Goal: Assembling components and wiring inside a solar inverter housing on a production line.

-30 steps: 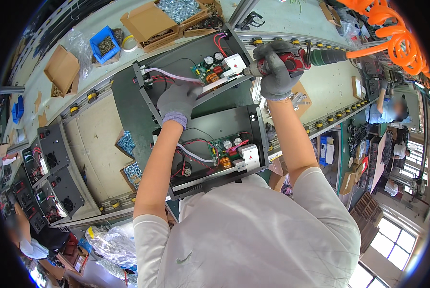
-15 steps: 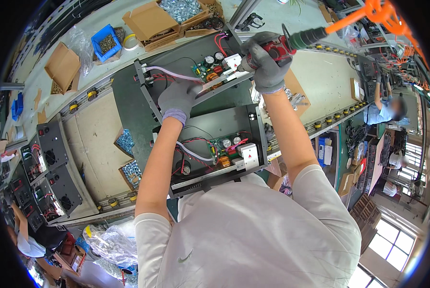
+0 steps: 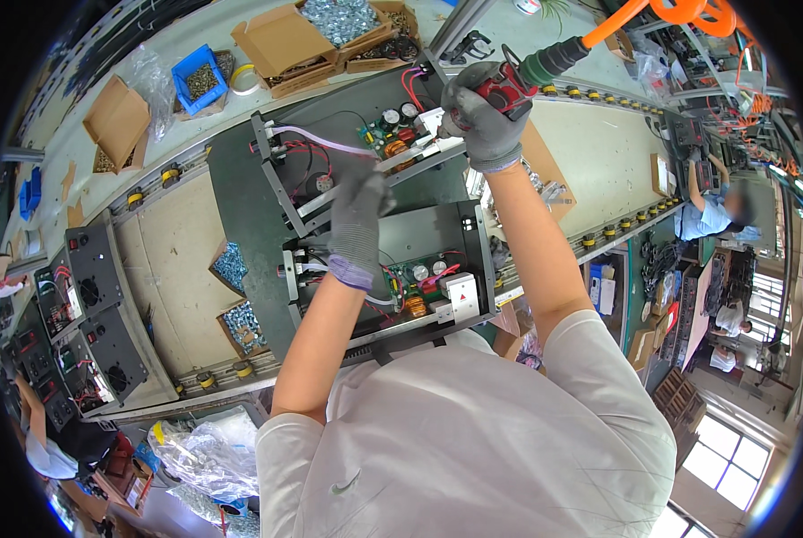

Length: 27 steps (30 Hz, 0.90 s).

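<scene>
My gloved right hand (image 3: 488,130) is closed around a red-and-black power screwdriver (image 3: 506,90), its nose pointing left at the right end of the far metal chassis (image 3: 283,190). That open chassis holds a green circuit board (image 3: 384,134), a white block and red, black and pale wires. My gloved left hand (image 3: 358,211) hovers over the gap between the two chassis, beside the far one's near rail. Its fingers are smeared by motion, so any held thing cannot be made out. Closer to me lies a similar near chassis (image 3: 410,238), with a white box (image 3: 461,296) at its right end.
An orange coiled hose (image 3: 621,20) runs from the screwdriver to the upper right. Cardboard boxes (image 3: 280,40) and a blue bin (image 3: 199,79) of small hardware stand at the back. Small boxes of blue-grey parts (image 3: 231,267) lie left. Several finished-looking black units (image 3: 96,269) stand farther left; co-workers sit at both sides.
My left hand has drawn back toward me and right, off the far chassis's rail. My right hand and the screwdriver have shifted slightly left.
</scene>
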Tool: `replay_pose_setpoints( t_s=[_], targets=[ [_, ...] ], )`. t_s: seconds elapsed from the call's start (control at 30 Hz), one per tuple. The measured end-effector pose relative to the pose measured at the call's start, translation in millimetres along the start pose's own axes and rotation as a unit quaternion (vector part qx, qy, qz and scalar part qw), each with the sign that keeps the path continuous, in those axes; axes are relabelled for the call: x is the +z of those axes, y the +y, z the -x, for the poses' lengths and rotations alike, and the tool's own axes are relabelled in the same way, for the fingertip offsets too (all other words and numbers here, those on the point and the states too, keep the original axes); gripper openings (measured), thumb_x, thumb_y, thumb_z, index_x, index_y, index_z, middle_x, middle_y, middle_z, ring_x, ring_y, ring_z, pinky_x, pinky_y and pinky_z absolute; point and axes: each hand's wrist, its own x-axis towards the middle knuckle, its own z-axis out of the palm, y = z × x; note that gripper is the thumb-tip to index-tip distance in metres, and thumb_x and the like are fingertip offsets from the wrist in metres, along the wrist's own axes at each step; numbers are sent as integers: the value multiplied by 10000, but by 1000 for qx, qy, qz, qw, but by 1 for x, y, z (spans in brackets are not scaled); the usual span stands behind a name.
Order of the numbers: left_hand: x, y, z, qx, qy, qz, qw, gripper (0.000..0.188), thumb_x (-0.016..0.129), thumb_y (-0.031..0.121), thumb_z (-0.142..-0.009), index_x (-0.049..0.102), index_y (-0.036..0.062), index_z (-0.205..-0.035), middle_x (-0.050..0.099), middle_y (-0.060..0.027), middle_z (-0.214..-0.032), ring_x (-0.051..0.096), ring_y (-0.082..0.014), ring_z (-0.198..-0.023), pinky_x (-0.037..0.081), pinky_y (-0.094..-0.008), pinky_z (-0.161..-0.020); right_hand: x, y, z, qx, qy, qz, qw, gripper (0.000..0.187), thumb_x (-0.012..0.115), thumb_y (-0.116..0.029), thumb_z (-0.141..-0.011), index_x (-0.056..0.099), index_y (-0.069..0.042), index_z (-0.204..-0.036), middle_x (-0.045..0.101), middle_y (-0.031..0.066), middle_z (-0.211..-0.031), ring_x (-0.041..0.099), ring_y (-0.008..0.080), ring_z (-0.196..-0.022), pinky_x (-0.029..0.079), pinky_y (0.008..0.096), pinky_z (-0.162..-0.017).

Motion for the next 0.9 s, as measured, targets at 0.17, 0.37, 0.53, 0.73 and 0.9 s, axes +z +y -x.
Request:
replay_pose_setpoints(
  t_s=[0.17,0.37,0.53,0.73,0.9],
  targets=[
    [2,-32,14,-75,-36,152,985,350,429,-16,-978,493,-68,-1317,593,-171,-1193,622,-243,-1056,560,-325,-945,0,0,2,32,-3,19,999,227,579,70,-725,584,11,-944,634,138,-796,617,220,-650,509,340,-560],
    [-2,-31,29,-98,-70,148,982,294,464,43,-1010,521,-40,-1287,629,-183,-1161,688,-230,-911,613,-290,-830,4,-1,-1,-6,22,-66,998,237,599,64,-736,586,1,-963,632,125,-766,627,215,-633,512,320,-560],
    [-7,-24,39,-125,-54,86,987,271,578,219,-1002,586,13,-1178,688,-129,-1022,670,-146,-804,509,-206,-596,3,1,1,-20,47,18,999,165,601,67,-750,582,-11,-894,631,118,-754,628,207,-633,503,305,-539],
    [-20,-20,47,-148,-19,61,987,409,658,396,-941,613,45,-1145,666,-64,-913,544,-66,-631,366,-164,-464,14,-11,7,-8,51,58,997,206,627,44,-753,616,21,-958,660,121,-790,646,184,-663,502,281,-543],
    [-34,-27,37,-95,-33,188,977,369,717,350,-900,644,40,-1087,655,-48,-865,527,-69,-633,393,-160,-482,21,-28,31,-80,23,-6,996,253,625,64,-733,620,39,-984,682,141,-817,658,191,-724,527,293,-589]
  ],
)
